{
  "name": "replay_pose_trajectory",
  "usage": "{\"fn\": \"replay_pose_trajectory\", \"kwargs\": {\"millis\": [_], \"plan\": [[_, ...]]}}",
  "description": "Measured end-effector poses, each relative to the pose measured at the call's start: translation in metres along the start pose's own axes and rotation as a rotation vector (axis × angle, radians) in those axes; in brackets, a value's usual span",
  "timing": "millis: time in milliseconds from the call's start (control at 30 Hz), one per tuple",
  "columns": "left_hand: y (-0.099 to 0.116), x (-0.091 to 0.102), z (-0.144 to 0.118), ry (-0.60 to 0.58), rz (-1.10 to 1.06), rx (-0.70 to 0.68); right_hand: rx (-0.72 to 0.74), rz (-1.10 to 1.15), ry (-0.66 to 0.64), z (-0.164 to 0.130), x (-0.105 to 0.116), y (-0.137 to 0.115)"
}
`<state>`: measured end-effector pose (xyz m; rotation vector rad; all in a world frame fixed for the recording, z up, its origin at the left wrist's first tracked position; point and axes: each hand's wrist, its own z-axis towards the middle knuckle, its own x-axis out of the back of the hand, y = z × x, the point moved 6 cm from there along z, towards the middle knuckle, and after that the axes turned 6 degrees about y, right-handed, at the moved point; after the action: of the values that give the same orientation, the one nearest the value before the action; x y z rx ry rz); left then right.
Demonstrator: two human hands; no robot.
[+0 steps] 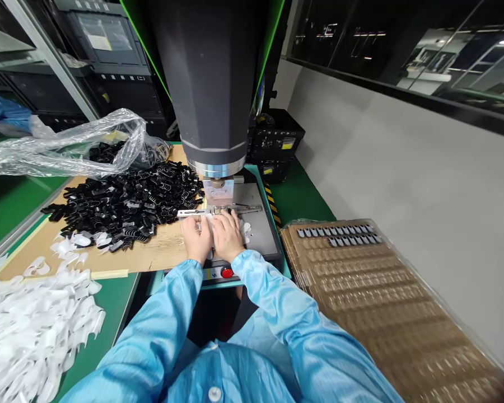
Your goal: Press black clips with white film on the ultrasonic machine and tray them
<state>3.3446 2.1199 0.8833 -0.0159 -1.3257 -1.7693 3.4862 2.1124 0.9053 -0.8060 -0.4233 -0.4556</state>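
Observation:
Both hands are at the metal fixture (193, 212) below the head of a press-like machine (216, 84). My left hand (196, 239) has its fingers bent together at the fixture's near edge, by a small white plastic piece (209, 219). Beside it, my right hand (227, 236) has its fingers curled over the fixture, close under the clear block (219, 191) of the machine head. Whatever the fingertips grip is too small and partly covered. A few white pieces (246, 230) lie on the grey machine base right of my right hand.
Left of the machine, black plastic parts (130, 201) are heaped on cardboard, with clear plastic film (67, 151) behind. White pieces (37, 336) form a pile nearer me. On the right is a tray (373, 291) with rows of dark parts. A red button (227, 272) is at the base's front.

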Motion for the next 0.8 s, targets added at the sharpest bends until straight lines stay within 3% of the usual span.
{"fn": "replay_pose_trajectory", "kwargs": {"millis": [333,400,500,567,667,800], "plan": [[-0.012,0.022,0.014,0.136,0.161,0.017,-0.016,-0.116,0.028,0.001,0.006,0.008],[-0.015,0.034,0.012,0.16,0.14,-0.033,0.005,-0.183,0.022,0.0,0.007,0.01],[-0.013,0.05,0.002,0.157,0.063,-0.238,0.036,-0.331,0.006,-0.001,0.009,0.013],[-0.011,0.057,-0.008,0.101,0.021,-0.402,0.046,-0.4,0.0,-0.002,0.011,0.016],[-0.011,0.053,-0.023,-0.105,0.071,-0.592,0.053,-0.445,-0.006,-0.002,0.016,0.021],[-0.012,0.029,-0.035,-0.346,0.242,-0.675,0.039,-0.457,0.013,-0.003,0.025,0.029]]}}
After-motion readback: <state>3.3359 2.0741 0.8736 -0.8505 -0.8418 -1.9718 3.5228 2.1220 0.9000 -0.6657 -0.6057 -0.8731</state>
